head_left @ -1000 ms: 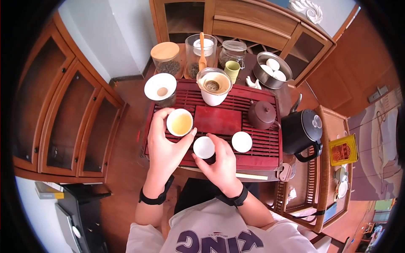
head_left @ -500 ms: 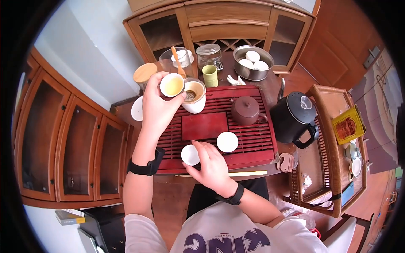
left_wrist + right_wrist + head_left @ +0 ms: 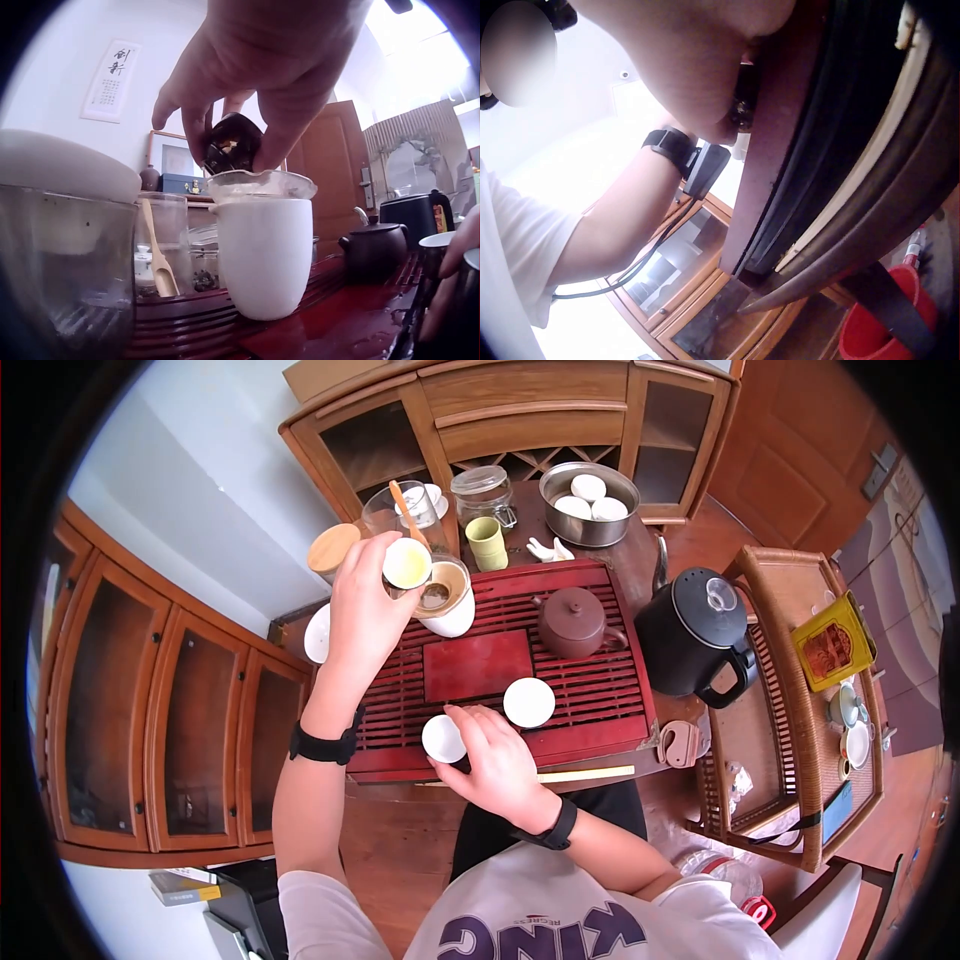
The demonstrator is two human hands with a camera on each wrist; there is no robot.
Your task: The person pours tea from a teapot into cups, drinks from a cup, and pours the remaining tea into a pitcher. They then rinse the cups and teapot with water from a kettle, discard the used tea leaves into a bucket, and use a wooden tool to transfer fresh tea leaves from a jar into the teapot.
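My left hand (image 3: 362, 605) grips a teacup (image 3: 408, 564) of pale yellow tea, white inside and dark outside. It holds the cup at the strainer (image 3: 262, 184) on a white pitcher (image 3: 450, 622); in the left wrist view the cup looks tilted right above the mesh rim. Near the front edge of the slatted red tea tray (image 3: 600, 725), the thumb and fingers of my right hand (image 3: 492, 762) pinch a second teacup (image 3: 442, 739), white inside. A third white-lined teacup (image 3: 528, 703) stands just beyond that hand. The brown teapot (image 3: 572, 622) sits on the tray's right side.
A black kettle (image 3: 690, 635) stands right of the tray, beside a wicker cart (image 3: 770, 560). Behind are a green cup (image 3: 487, 543), a glass jar (image 3: 482, 495) and a metal pot (image 3: 590, 532) with white items. A wooden-lidded jar (image 3: 333, 548) stands back left.
My left hand has carried its teacup forward and left from above the tray to the strainer, and the cup has tipped. The right hand stays at its teacup near the front edge.
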